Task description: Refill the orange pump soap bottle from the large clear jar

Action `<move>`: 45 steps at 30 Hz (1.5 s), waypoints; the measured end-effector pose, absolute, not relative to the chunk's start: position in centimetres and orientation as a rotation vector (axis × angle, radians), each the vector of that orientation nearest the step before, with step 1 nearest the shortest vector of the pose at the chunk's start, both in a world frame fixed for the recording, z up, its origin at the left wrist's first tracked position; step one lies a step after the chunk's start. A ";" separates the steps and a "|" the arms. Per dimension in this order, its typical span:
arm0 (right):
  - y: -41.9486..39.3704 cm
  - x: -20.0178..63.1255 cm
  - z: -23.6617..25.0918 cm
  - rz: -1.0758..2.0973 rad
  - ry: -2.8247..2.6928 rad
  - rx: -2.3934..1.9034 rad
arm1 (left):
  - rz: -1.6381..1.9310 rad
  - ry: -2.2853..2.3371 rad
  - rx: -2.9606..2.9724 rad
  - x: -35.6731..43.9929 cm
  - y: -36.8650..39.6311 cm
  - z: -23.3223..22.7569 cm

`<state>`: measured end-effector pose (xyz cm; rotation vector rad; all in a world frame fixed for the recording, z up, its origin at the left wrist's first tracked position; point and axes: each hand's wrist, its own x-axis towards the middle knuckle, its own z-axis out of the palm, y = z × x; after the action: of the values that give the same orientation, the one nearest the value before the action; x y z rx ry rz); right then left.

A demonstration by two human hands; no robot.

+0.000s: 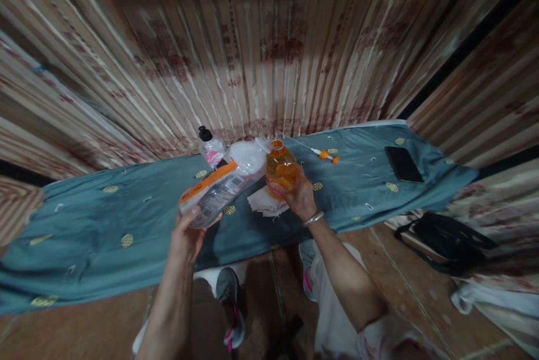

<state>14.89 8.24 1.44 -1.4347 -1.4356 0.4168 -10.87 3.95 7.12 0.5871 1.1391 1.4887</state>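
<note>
My left hand (193,228) is wrapped round the lower end of a large clear bottle (219,188) with an orange and white label. The bottle is tilted, its neck raised toward the right, close to the mouth of an orange bottle (280,160). Whether the two necks touch I cannot tell. My right hand (297,191) grips the orange bottle, which is open at the top and roughly upright. Below it, a crumpled white cloth or tissue (267,203) lies on the covered table. An orange-and-white pump sprayer top (324,155) with a thin tube lies to the right.
A clear pump bottle (210,146) with a black top and pink label stands behind the large bottle. On the right of the teal tablecloth (357,191) lies a black phone (403,164). A black bag (450,239) is beyond the table's right front edge. Pleated curtains (269,40) hang close behind.
</note>
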 end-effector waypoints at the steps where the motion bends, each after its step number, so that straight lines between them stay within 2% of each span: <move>1: 8.2 14.9 1.4 0.414 -1.439 -1.433 | 1.489 1.140 0.584 -10.9 3.9 7.2; 45: 7.7 14.9 1.3 0.403 -1.458 -1.444 | 1.669 1.170 0.706 -10.8 4.0 8.5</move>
<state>14.89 7.72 1.31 -1.4441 -1.4584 0.4032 -10.85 4.02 8.45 0.7055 1.1699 1.6695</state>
